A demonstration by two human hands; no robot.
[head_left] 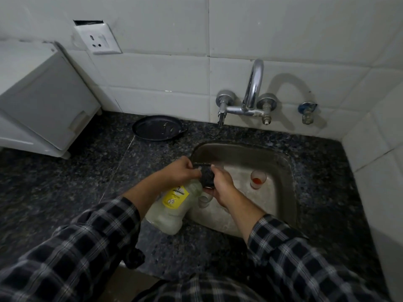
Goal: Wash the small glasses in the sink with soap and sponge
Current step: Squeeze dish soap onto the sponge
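Over the left edge of the steel sink (281, 162), my left hand (178, 171) grips the top end of a clear soap bottle (172, 205) with a yellow label. The bottle is tilted, with its neck pointing at a dark sponge (207, 177). My right hand (222, 186) holds that sponge from the right. A small glass (258, 179) with red residue stands upright in the sink. A second clear glass (204, 201) sits just below my right hand. The rim of a third glass (219, 166) shows behind the sponge.
A chrome wall tap (253, 92) hangs above the sink's back edge; no water is visible. A black pan (158, 127) lies on the dark granite counter (87, 182) by the wall. A white appliance (43, 101) stands at the left. Tiled walls close the back and right.
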